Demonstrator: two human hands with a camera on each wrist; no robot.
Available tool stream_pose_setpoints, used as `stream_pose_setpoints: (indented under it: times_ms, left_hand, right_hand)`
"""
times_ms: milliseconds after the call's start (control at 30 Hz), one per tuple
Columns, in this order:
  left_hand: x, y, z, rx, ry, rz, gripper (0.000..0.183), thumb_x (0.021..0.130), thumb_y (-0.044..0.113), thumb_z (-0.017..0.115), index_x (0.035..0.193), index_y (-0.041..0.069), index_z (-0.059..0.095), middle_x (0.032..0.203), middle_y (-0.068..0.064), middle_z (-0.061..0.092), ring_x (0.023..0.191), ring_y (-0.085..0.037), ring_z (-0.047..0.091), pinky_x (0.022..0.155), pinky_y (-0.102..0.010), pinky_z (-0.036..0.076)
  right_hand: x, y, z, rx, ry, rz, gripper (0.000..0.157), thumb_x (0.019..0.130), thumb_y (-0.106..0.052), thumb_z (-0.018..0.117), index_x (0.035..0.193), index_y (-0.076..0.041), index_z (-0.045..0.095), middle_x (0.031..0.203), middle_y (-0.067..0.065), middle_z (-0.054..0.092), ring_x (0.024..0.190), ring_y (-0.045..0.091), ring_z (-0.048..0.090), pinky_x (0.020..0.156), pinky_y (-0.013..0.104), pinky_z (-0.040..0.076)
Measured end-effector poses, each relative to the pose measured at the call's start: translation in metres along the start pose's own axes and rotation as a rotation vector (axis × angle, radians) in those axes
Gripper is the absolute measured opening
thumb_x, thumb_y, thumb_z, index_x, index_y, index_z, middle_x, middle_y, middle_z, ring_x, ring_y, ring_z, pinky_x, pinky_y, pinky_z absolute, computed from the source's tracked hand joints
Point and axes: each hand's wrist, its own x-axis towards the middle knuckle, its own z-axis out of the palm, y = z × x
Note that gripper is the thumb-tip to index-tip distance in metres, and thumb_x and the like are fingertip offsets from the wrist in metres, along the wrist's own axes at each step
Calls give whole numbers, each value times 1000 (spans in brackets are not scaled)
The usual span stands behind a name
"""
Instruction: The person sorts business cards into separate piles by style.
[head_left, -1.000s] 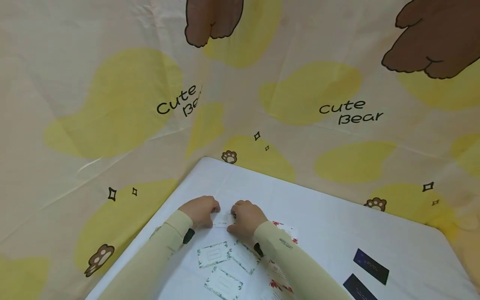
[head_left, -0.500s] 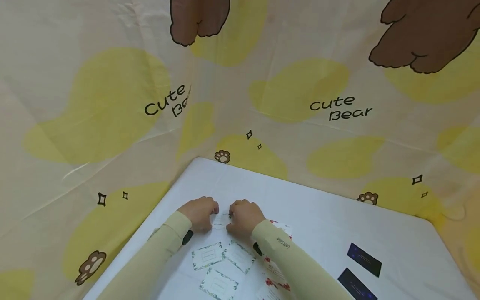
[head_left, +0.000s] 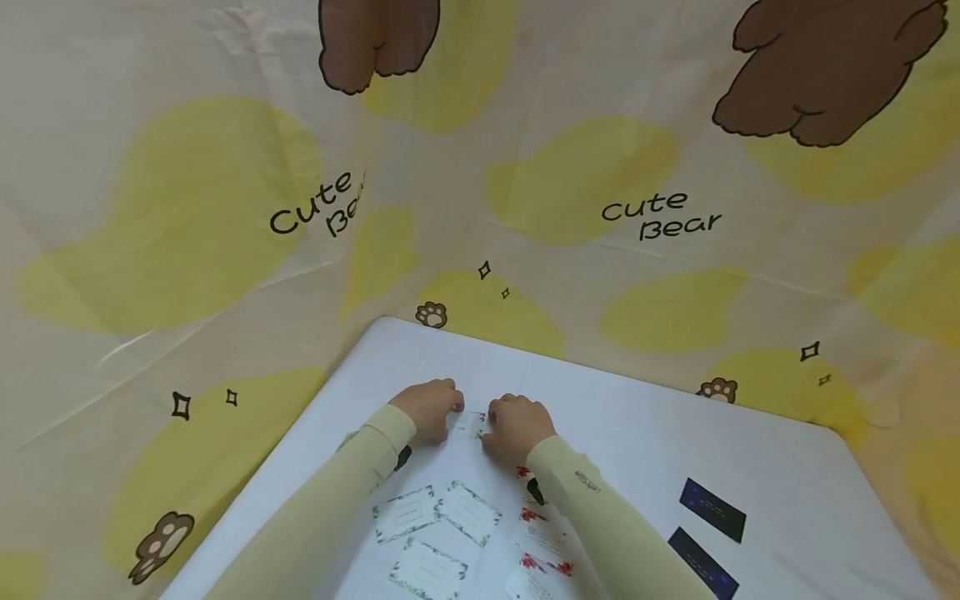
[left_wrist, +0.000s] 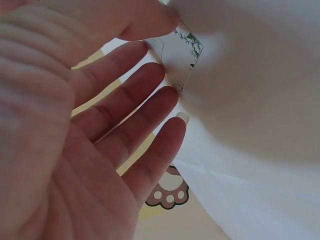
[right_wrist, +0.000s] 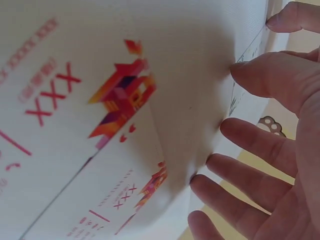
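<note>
Both hands are at a white card with a green leaf border [head_left: 470,423], low over the white tabletop, one hand at each end. My left hand [head_left: 430,408] holds its left end between thumb and fingers; in the left wrist view a leafy corner of the card [left_wrist: 189,47] shows past the fingertips. At the other end my right hand [head_left: 519,428] has its thumb and forefinger at the card's edges. In the right wrist view only a narrow leafy strip of the card [right_wrist: 239,92] shows behind the thumb, and the other fingertips rest along the white surface.
Several leaf-bordered cards [head_left: 427,570] lie loosely spread nearer the person. Cards with red and orange print [head_left: 538,537] lie beside them, partly under the right sleeve. Two dark blue cards [head_left: 712,509] lie at right. A bear-print cloth [head_left: 660,325] hangs behind the table.
Both hands have moved right and farther away over the table, and the leaf-bordered card has moved with them. The head view has also turned slightly right.
</note>
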Motion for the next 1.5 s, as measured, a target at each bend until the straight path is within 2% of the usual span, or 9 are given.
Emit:
stream_pose_setpoints:
  times_ms: [167,267,333,467,567,800,1000,1300,1500]
  left_hand:
    - [-7,0,3,-8,47,11,50,87,16,87,135,18,72,129,-2,67,112,-20,63,103,-42,56]
    - [-29,7,4,-75,96,57,56,88,21,88,140,17,69,137,-2,66,124,-22,64,109,-44,55]
    - [-49,15,6,-123,93,110,59,86,24,90,141,17,69,140,-2,67,129,-22,64,111,-43,54]
    - [-85,28,16,-141,22,211,60,80,25,94,135,17,73,129,3,70,116,-13,66,105,-37,56]
    - [-97,36,21,-105,1,223,56,75,22,94,127,18,75,116,7,67,98,-8,60,94,-31,56]
    - [-99,46,25,-63,-16,169,47,71,20,97,113,19,76,103,9,63,88,-7,52,81,-28,53]
    - [-101,50,29,-16,24,184,55,64,21,92,114,19,71,98,8,58,87,-9,48,77,-26,49]
    - [-101,45,37,-31,37,197,52,69,31,92,115,18,71,99,9,58,87,-8,47,76,-24,49]
    - [-103,39,26,-41,82,175,52,73,32,92,118,15,73,102,6,57,89,-9,47,76,-25,49]
  right_hand:
    - [-7,-5,-1,-31,33,-27,38,90,-42,82,117,-16,78,116,4,77,105,27,73,94,50,58]
    - [-28,-15,-9,-21,69,-47,47,90,-47,84,122,-13,77,124,7,77,109,30,73,94,50,60]
    - [-50,-24,-14,7,64,-53,55,88,-51,86,123,-10,76,124,9,77,108,30,73,92,48,61]
    - [-91,-44,-14,24,-20,-46,61,79,-56,90,110,-6,75,100,4,70,88,22,65,76,38,58]
    - [-106,-53,-7,-22,-54,-43,59,74,-57,91,97,-7,71,89,1,59,81,19,53,68,34,51]
    - [-108,-60,2,-45,-74,-16,50,73,-46,91,94,-6,69,92,3,58,81,20,51,72,36,52]
    - [-112,-58,1,-64,-61,-35,51,73,-44,89,99,-5,70,92,2,58,81,19,50,73,36,52]
    - [-112,-50,9,-69,-34,-115,49,74,-45,86,101,-7,71,87,-3,53,77,16,45,71,32,47]
    - [-101,-43,6,-31,-10,-132,45,78,-46,87,102,-11,72,89,-5,55,78,13,47,72,32,48]
